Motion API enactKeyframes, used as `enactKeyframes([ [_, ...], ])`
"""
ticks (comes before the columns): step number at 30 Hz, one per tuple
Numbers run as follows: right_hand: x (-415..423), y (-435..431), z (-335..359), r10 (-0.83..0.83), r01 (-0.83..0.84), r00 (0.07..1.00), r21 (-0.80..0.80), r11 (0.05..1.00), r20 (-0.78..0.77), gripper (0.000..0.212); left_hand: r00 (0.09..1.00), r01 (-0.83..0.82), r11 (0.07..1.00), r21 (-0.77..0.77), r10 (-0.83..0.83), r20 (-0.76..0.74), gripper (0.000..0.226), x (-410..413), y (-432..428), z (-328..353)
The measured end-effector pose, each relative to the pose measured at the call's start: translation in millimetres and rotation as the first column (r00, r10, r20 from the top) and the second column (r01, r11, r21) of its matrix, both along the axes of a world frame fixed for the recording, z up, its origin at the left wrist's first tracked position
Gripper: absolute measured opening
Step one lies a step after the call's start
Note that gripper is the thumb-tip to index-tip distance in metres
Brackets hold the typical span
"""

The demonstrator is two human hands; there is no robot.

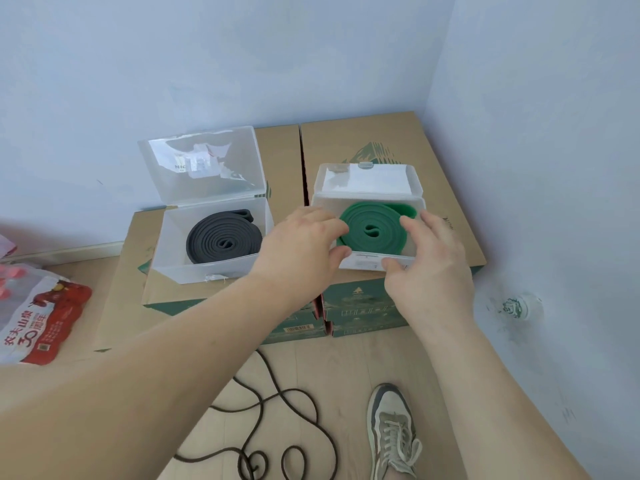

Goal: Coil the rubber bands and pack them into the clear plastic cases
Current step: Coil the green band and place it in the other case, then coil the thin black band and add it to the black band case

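Just past your shoe and the loose cord, your left hand and right hand both curl round the green band. Thumbs are on the right case's front wall, seating the coil. The grey band lies packed in the left case. Next, likely: let go without it springing up, then close both lids.

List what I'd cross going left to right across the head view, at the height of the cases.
From the left: red-and-white printed bag → open clear case holding the coiled black band → left hand → green band → right hand → plastic bottle on the floor by the wall.
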State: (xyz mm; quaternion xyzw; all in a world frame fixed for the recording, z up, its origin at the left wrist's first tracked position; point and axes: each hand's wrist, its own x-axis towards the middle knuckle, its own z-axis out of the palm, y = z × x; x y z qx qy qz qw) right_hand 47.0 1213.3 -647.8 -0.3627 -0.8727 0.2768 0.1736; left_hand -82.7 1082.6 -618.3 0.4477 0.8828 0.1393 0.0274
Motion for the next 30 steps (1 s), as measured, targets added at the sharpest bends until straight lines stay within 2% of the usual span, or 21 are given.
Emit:
enactKeyframes([
  [4,-3,-12,9,0.012,-0.007,0.997,0.068,0.998,-0.075,0.066,0.999,0.008,0.994,0.105,-0.013,0.044,0.028,22,-14,4],
  [7,1,-42,18,0.12,-0.098,0.98,0.143,0.985,-0.157,0.047,0.996,0.081,0.952,0.297,-0.085,0.003,0.027,48,-58,-1],
  [10,11,-82,16,0.31,-0.31,0.948,0.02,0.951,-0.073,0.031,0.989,0.002,0.932,0.362,-0.055,0.136,0.029,77,-116,-13],
  [12,16,-107,3,0.442,-0.43,0.893,-0.131,0.893,0.088,0.032,0.97,-0.114,0.947,0.301,0.041,0.239,0.03,93,-156,-30],
  [14,24,-133,-17,0.541,-0.464,0.809,-0.312,0.829,0.232,0.038,0.92,-0.259,0.949,0.178,0.187,0.345,0.031,108,-194,-51],
  [18,54,-179,-66,0.665,-0.401,0.619,-0.559,0.725,0.418,0.048,0.714,-0.493,0.869,-0.049,0.436,0.547,0.03,132,-255,-78],
  [23,59,-211,-95,0.713,-0.389,0.463,-0.602,0.697,0.526,0.044,0.551,-0.536,0.807,-0.25,0.558,0.62,0.035,133,-298,-111],
  [25,51,-216,-111,0.73,-0.485,0.289,-0.563,0.67,0.62,0.044,0.465,-0.501,0.785,-0.365,0.599,0.651,0.038,127,-307,-134],
  [27,44,-220,-128,0.718,-0.566,0.074,-0.564,0.602,0.692,0.05,0.4,-0.457,0.757,-0.467,0.644,0.652,0.043,123,-314,-156],
  [28,39,-221,-137,0.709,-0.584,-0.001,-0.576,0.572,0.705,0.052,0.38,-0.438,0.74,-0.511,0.667,0.64,0.046,122,-317,-166],
  [29,33,-223,-147,0.702,-0.586,-0.042,-0.587,0.559,0.711,0.053,0.374,-0.421,0.727,-0.542,0.684,0.626,0.047,120,-319,-175],
  [30,26,-223,-158,0.701,-0.575,-0.045,-0.592,0.564,0.712,0.053,0.376,-0.408,0.719,-0.563,0.694,0.615,0.048,117,-320,-184],
])
